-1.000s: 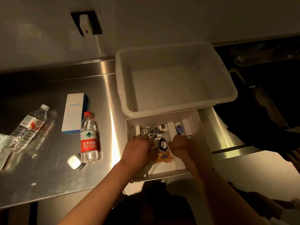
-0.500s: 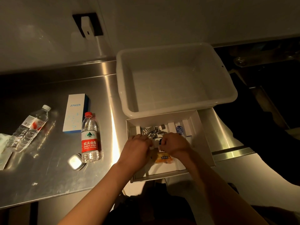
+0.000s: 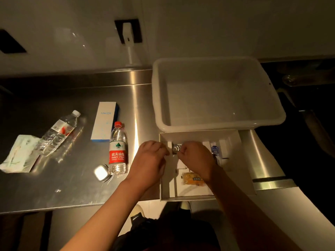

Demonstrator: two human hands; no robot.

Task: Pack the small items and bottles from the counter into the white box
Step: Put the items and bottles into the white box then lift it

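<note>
Inside the shallow white box (image 3: 244, 160), a cardboard tray with partitions at the steel bench's (image 3: 72, 187) near edge, both grips meet over its far left corner. The left hand (image 3: 151, 161) has its fingers curled at the tray's left wall; whether it holds anything I cannot tell. The right hand (image 3: 196, 156) pinches a shiny metallic item (image 3: 176, 148), its shape unclear. Just right of that grip lies a small blue-capped item (image 3: 214, 150); below it, a glossy orange snack packet (image 3: 193, 179). Beyond both grips sits a deep white plastic tub (image 3: 272, 98). Well left of the left grip stand a red-labelled clear bottle (image 3: 117, 151), a small rounded silver case (image 3: 101, 172), a white carton (image 3: 105, 122) and a crumpled lying bottle (image 3: 59, 131). Since the earlier frame the right grip has shifted toward the far left corner, uncovering the packet.
</note>
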